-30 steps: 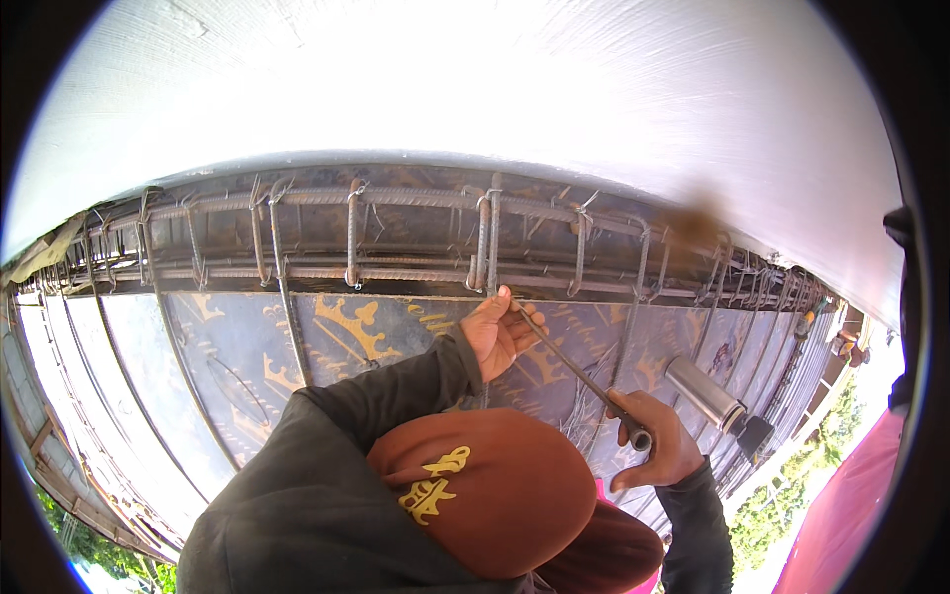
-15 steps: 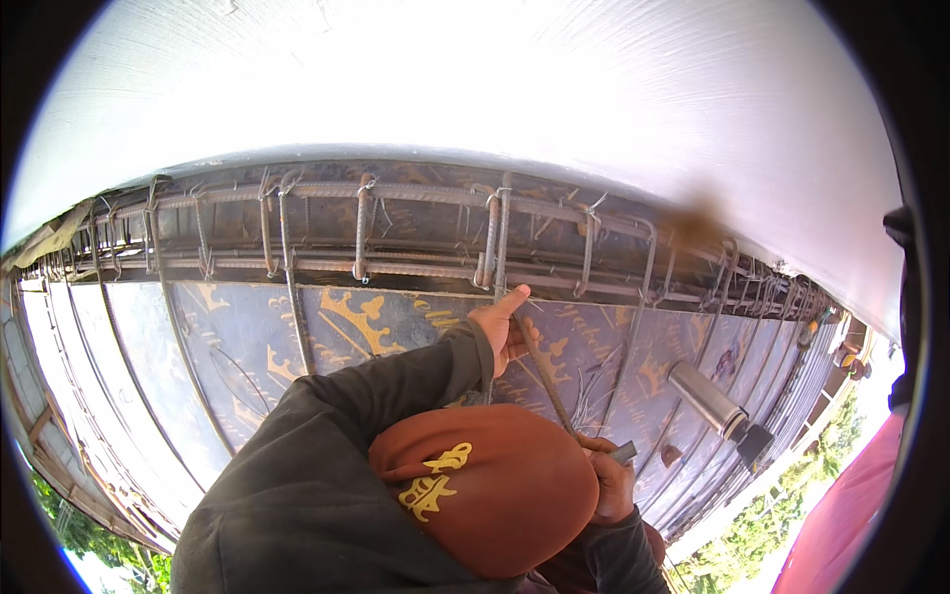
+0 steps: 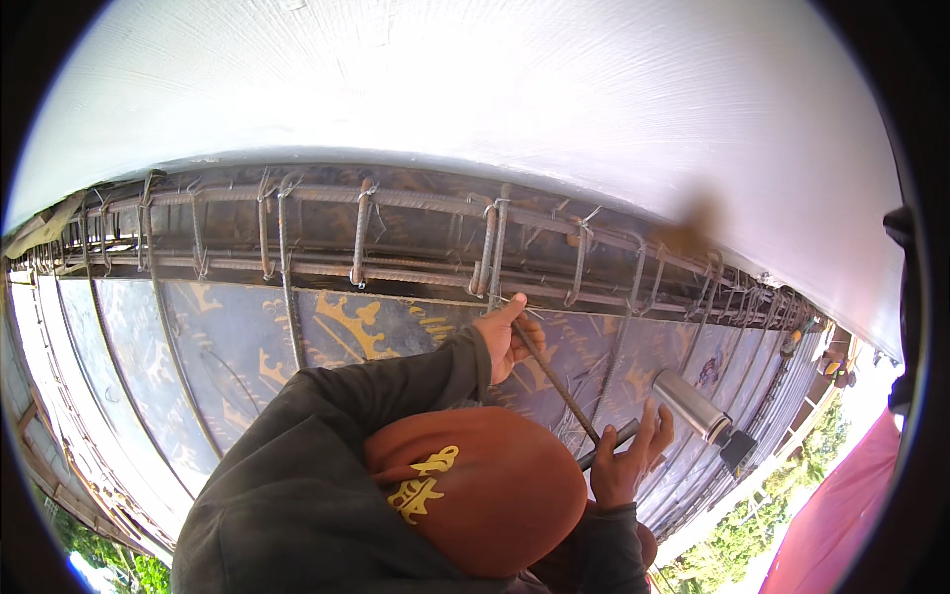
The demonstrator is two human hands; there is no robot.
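My left hand (image 3: 503, 337) grips a thin rusty rod (image 3: 554, 381) beside an upright bar of the rebar cage (image 3: 410, 265), thumb raised near a thin wire. The rod runs down to the right to a dark pipe-like handle (image 3: 621, 433), which my right hand (image 3: 633, 460) holds loosely, some fingers lifted and spread. Between my dark-sleeved arms is rounded rust-red cloth (image 3: 495, 495) with a yellow emblem. Beneath the cage is a printed dark board (image 3: 228, 356) crossed by bars.
A steel cylinder (image 3: 688, 401) with a dark end lies right of my hands. A pale, smooth surface (image 3: 445, 79) spans the top. Rebar continues to both sides. Pink fabric (image 3: 831, 505) and greenery (image 3: 742, 530) show at lower right.
My right hand moved down and left, then lifted and spread some fingers on the handle. The rod now slopes more steeply. My left hand stayed near the same bar, shifting slightly.
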